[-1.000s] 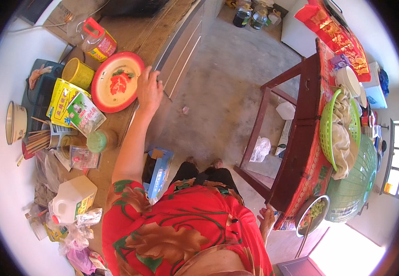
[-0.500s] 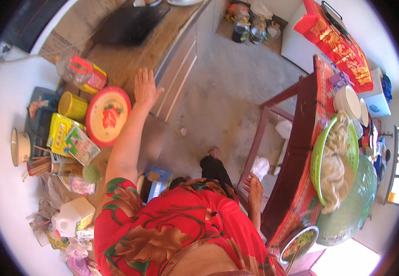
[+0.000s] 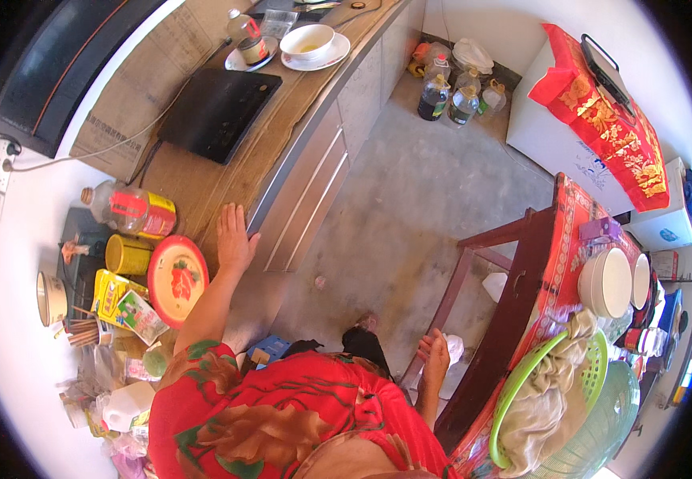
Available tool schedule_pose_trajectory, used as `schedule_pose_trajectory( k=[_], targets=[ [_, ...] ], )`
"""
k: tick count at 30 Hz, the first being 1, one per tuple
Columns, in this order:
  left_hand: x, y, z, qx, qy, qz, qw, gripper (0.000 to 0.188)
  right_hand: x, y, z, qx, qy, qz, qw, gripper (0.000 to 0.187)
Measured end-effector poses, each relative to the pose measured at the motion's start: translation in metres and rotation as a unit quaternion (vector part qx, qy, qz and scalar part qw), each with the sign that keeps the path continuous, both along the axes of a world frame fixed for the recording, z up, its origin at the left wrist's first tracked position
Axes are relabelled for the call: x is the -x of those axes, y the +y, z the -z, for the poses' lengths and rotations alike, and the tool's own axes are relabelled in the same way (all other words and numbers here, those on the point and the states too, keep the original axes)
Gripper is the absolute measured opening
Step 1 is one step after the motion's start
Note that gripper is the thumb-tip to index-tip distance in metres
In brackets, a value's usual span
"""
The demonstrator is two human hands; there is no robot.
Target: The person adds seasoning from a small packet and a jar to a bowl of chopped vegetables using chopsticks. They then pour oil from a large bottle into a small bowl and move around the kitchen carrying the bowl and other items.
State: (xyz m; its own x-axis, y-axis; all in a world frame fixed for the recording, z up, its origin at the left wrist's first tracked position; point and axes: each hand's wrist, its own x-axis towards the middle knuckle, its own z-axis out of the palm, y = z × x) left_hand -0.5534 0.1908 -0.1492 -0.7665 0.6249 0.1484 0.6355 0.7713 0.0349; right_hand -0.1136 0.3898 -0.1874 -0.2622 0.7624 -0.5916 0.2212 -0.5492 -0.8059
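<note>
My left hand (image 3: 236, 239) lies flat near the front edge of the wooden counter (image 3: 242, 180), fingers stretched out and nothing in them. Beside it stands a round enamel basin (image 3: 178, 279) with a red rim and a floral pattern in its middle. A black induction cooktop (image 3: 220, 114) rests farther along the counter. My right hand (image 3: 434, 355) hangs in the air at my side, empty, with loosely bent fingers apart. It is nearest to the dark red table (image 3: 493, 335), and does not appear to touch it.
A white bowl (image 3: 307, 41) on a plate and a sauce bottle (image 3: 247, 36) stand beyond the cooktop. A large plastic bottle (image 3: 130, 209) and a yellow tin (image 3: 128, 255) crowd the left. A green basket (image 3: 513, 383) holding cloth and cream bowls (image 3: 605, 282) sit on the table.
The view has tilted upward and shifted, so more of the counter's far end shows. My left hand stays flat on the counter; my right hand still hangs at my side.
</note>
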Motion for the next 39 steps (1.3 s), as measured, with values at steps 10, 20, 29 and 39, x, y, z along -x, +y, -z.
schedule_pose_trajectory(
  k=[10, 20, 29, 39],
  targets=[
    [0.009, 0.008, -0.005, 0.058, -0.013, -0.024, 0.998, 0.079, 0.084, 0.063, 0.002, -0.022, 0.003, -0.051, 0.998, 0.049],
    [0.019, 0.006, -0.011, 0.034, -0.090, -0.014, 0.995, 0.075, 0.218, 0.140, -0.042, -0.069, 0.014, -0.200, 0.977, 0.055],
    [0.044, 0.030, -0.026, -0.046, -0.157, -0.010, 0.986, 0.060, 0.298, 0.208, -0.058, -0.074, -0.009, -0.221, 0.972, 0.057],
    [0.161, 0.223, -0.011, -0.138, -0.068, 0.076, 0.985, 0.044, 0.349, 0.322, 0.002, -0.053, -0.023, -0.238, 0.970, 0.043]
  ],
)
